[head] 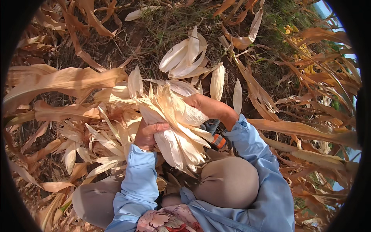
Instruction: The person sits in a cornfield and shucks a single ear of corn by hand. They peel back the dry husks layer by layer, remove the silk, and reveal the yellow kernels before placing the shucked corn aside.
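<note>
A bundle of pale, dry corn husks (pixel 176 124) fans out in front of me, above my bent knees. My left hand (pixel 149 133) grips its left side, with the thumb lying across the outer husks. From the right, my right hand (pixel 200 104) reaches in behind the upper husks and holds them; its fingertips are hidden. Whether an ear of corn sits inside the bundle cannot be seen. Just beyond my hands, opened husks (pixel 185 56) rest on the ground, and a narrow closed husk (pixel 217 81) lies near my right wrist.
Loose husks (pixel 107 145) pile up at my left. Dry brown corn leaves (pixel 58 81) cross in from the left, and more leaves (pixel 304 130) from the right. Yellow corn ears (pixel 303 55) lie at the far right. An orange and black object (pixel 218 141) shows beside my right knee (pixel 229 182).
</note>
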`<state>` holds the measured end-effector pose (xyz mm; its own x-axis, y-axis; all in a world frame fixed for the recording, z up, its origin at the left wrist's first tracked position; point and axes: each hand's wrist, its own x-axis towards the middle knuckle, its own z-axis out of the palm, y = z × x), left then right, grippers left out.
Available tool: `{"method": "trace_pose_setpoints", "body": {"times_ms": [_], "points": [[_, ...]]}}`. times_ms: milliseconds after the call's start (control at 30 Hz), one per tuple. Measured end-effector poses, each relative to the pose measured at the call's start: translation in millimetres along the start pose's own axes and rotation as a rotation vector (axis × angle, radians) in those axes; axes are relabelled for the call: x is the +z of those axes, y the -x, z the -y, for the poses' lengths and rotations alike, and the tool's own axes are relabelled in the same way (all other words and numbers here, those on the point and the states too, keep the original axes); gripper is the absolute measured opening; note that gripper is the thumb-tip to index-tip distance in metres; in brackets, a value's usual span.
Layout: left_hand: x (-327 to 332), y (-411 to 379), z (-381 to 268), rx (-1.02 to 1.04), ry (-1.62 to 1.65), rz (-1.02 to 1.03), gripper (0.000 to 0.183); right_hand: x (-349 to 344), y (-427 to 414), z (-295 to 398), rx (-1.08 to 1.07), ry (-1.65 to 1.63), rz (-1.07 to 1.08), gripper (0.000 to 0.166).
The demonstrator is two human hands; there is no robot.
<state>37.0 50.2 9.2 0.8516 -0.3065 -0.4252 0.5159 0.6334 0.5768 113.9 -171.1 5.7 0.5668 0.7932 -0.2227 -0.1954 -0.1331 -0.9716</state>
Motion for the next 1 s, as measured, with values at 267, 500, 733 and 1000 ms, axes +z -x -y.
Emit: {"method": "trace_pose_setpoints", "body": {"times_ms": [267,500,733,1000], "points": [[0.3,4.8,-5.9,0.001,0.011,-0.029,0.068,-83.5,-91.6,-35.7,0.064,0.489,-0.552,0.023],[-5.1,-0.3,-10.8,-0.005,0.002,-0.086,0.071,-128.4,-187.7,-78.5,0.451,0.713,-0.608,0.06],[-17.4,-5.0,-11.4,-0.036,0.052,-0.042,0.071,-151.0,-172.5,-120.4,0.443,0.262,-0.822,0.034],[-5.1,-6.4,-11.7,-0.064,0.045,-0.021,0.069,-137.2,-91.4,-72.8,-0.102,-0.383,-0.821,0.04]]}}
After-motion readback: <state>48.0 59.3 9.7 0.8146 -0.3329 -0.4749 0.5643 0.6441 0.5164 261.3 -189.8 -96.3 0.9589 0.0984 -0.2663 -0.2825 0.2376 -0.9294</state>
